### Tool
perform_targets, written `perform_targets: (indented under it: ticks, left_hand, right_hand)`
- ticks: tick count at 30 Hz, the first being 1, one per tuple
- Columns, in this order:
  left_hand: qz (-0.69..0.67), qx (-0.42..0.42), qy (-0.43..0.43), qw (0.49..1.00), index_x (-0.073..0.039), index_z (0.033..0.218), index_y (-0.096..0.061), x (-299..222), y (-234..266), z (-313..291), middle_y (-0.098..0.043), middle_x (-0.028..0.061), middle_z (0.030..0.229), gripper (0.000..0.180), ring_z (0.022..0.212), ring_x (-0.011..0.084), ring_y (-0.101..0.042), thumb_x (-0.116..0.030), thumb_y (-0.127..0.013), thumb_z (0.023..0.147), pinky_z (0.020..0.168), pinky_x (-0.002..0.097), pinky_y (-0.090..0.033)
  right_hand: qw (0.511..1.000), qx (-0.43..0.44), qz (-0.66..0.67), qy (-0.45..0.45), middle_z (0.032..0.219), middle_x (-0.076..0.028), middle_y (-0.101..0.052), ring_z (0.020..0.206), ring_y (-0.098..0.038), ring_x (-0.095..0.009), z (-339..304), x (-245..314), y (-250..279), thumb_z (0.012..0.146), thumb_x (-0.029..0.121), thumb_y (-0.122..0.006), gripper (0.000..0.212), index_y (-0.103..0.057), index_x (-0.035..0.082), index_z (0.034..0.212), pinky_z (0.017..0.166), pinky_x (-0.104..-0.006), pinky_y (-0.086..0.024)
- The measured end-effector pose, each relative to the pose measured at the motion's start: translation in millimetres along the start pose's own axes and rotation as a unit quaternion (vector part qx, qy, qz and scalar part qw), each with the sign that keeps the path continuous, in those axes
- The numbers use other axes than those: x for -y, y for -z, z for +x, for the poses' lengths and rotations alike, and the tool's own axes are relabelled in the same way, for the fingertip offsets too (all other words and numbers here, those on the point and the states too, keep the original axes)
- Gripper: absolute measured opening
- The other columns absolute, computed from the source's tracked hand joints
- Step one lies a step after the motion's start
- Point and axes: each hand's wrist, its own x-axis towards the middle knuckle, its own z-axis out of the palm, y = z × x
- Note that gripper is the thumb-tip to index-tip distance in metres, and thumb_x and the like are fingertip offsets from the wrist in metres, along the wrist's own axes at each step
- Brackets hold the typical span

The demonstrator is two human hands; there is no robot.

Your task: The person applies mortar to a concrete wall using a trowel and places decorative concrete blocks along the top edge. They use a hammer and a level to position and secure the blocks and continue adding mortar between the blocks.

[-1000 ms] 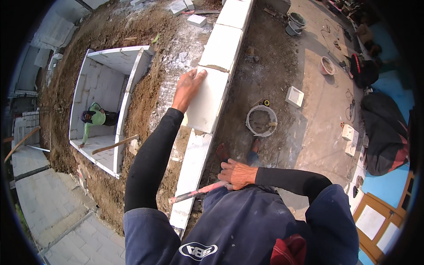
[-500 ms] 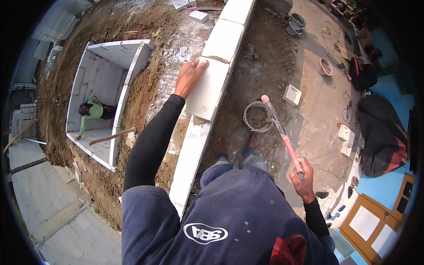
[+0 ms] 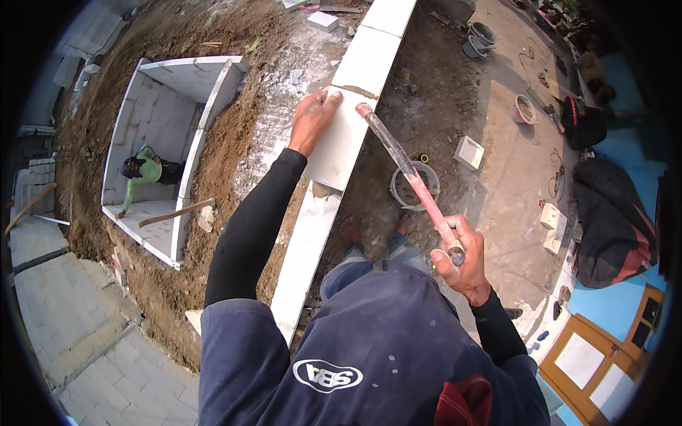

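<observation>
My left hand (image 3: 312,122) grips the left edge of a white block (image 3: 334,153) near its far end, thumb on the top face. The block lies in the upper course of a white block wall (image 3: 305,245), with grey mortar at its far joint. In my right hand (image 3: 465,257) is a long, worn red and black stick-shaped tool (image 3: 412,177), fingers closed round its near end. The tool slants up and left, its far tip over the block's right side; whether they touch I cannot tell. What kind of tool it is stays unclear.
A mortar bucket (image 3: 428,186) stands by my feet, partly behind the tool. To the right lie a white box-shaped piece (image 3: 469,153) and a reddish bucket (image 3: 524,109). Left of the wall, a person in green (image 3: 148,170) bends inside a block-lined pit (image 3: 170,67).
The tool in my right hand has swung left and up, from over the bucket to over the block. My left hand stays on the block, slightly shifted. A yellow ring now shows beside the bucket.
</observation>
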Motion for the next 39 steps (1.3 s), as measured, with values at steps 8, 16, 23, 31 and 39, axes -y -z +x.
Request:
perform_targets:
  ticks: [8,16,23,31,39]
  left_hand:
    - [-0.081,0.085,0.096,0.988,0.008,0.13,-0.064,-14.5,4.8,-0.3,-0.072,0.0282,0.113,0.066,0.105,0.0364,-0.07,-0.049,-0.058,0.098,0.1,0.0405,-0.05]
    - [-0.022,0.031,0.006,0.999,0.012,0.124,-0.064,10.9,0.4,11.2,-0.073,0.0116,0.093,0.056,0.077,0.0141,-0.065,-0.039,-0.058,0.103,0.073,0.0302,-0.053]
    - [0.001,0.019,0.017,1.0,0.012,0.145,-0.049,2.7,9.4,1.7,-0.069,0.0202,0.12,0.074,0.106,0.0209,-0.065,-0.047,-0.06,0.101,0.096,0.0308,-0.05]
    - [-0.008,0.077,0.076,0.994,0.011,0.144,-0.05,-24.7,3.2,-1.1,-0.066,0.0254,0.129,0.077,0.118,0.0288,-0.065,-0.05,-0.06,0.1,0.102,0.0344,-0.049]
    - [0.012,0.055,0.067,0.996,0.011,0.144,-0.05,-3.7,12.7,7.9,-0.065,0.0266,0.132,0.076,0.121,0.0292,-0.064,-0.049,-0.06,0.099,0.104,0.0343,-0.047]
  right_hand:
    - [1.0,-0.006,-0.023,0.01,0.061,-0.004,-0.046,0.051,-0.047,-0.016,5.1,-3.5,-8.4,0.08,0.046,-0.076,0.051,-0.06,0.002,0.101,0.051,-0.0329,-0.041]
    - [0.999,-0.03,0.019,0.029,0.06,-0.003,-0.045,0.051,-0.047,-0.015,5.2,-10.7,-22.5,0.081,0.043,-0.073,0.047,-0.061,0.002,0.102,0.052,-0.0327,-0.04]
    - [0.943,-0.122,0.29,-0.113,0.07,0.001,-0.05,0.061,-0.048,-0.008,-7.6,-40.0,-34.0,0.089,0.035,-0.065,0.04,-0.059,-0.001,0.107,0.056,-0.0279,-0.041]
    - [0.834,-0.124,0.467,-0.268,0.066,0.002,-0.048,0.059,-0.049,-0.008,7.9,-91.5,-93.6,0.097,0.037,-0.063,0.03,-0.055,0.008,0.094,0.054,-0.0267,-0.044]
    - [0.795,-0.056,0.502,-0.337,0.067,0.003,-0.047,0.058,-0.048,-0.009,-0.1,-59.4,-110.3,0.093,0.04,-0.066,0.035,-0.052,0.009,0.094,0.054,-0.0273,-0.044]
